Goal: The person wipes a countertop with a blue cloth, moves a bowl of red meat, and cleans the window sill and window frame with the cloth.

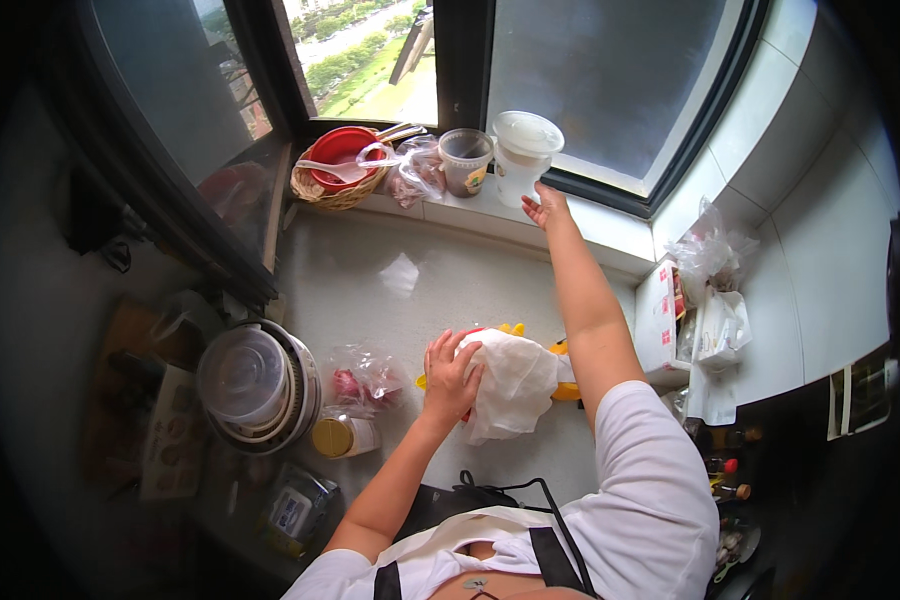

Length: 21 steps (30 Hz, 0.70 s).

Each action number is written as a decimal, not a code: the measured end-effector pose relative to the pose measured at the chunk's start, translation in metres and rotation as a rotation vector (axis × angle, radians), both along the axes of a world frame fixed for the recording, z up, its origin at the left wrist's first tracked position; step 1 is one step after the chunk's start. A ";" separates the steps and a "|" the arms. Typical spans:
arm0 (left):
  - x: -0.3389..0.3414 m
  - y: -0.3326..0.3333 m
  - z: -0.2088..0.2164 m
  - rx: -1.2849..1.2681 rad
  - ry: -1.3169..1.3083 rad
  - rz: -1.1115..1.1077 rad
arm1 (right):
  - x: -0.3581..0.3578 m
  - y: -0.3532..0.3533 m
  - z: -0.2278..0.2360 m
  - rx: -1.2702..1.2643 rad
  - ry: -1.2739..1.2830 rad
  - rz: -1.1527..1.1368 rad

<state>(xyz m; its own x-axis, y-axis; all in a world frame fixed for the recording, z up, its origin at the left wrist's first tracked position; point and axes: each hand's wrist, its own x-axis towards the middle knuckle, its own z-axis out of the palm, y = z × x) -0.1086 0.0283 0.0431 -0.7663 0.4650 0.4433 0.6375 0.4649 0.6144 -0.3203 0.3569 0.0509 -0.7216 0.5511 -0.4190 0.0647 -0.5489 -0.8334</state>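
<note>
On the window ledge, my right hand reaches to the lower right side of a translucent plastic tub. Its fingers are apart and close to the tub; whether they touch it I cannot tell. A round translucent lid sits tilted over the tub's top. Down on the counter, my left hand has its fingers bent over the left edge of a white cloth. The cloth covers most of a yellow and red thing, whose kind is hidden; yellow parts stick out at its right and far side.
Along the ledge stand another plastic tub, a bagged item and a wicker basket with a red bowl. Left on the counter are a lidded jar, a plastic bag and stacked bowls. A white box stands right.
</note>
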 end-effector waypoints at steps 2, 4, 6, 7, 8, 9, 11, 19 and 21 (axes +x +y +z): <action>0.000 0.000 0.001 0.019 -0.019 -0.008 | -0.010 0.009 -0.003 -0.022 -0.020 -0.031; -0.002 -0.002 0.003 0.026 -0.036 0.009 | -0.016 0.009 -0.003 -0.039 -0.008 -0.037; -0.004 -0.004 0.001 0.035 -0.059 0.031 | -0.024 0.011 -0.003 -0.086 -0.030 -0.059; -0.005 -0.004 0.000 0.045 -0.069 0.043 | -0.025 0.010 -0.002 -0.100 -0.047 -0.084; -0.008 -0.003 0.000 0.055 -0.079 0.055 | -0.026 0.010 -0.001 -0.115 -0.064 -0.110; -0.009 -0.002 -0.001 0.065 -0.089 0.065 | -0.027 0.009 -0.001 -0.091 -0.085 -0.124; -0.012 -0.001 0.001 0.071 -0.095 0.081 | -0.028 0.004 0.006 -0.074 -0.076 -0.122; -0.031 0.000 0.012 0.106 -0.113 0.140 | -0.026 -0.002 0.004 -0.225 0.092 -0.209; -0.035 0.000 0.015 0.110 -0.147 0.154 | -0.026 0.000 0.008 -0.198 0.107 -0.229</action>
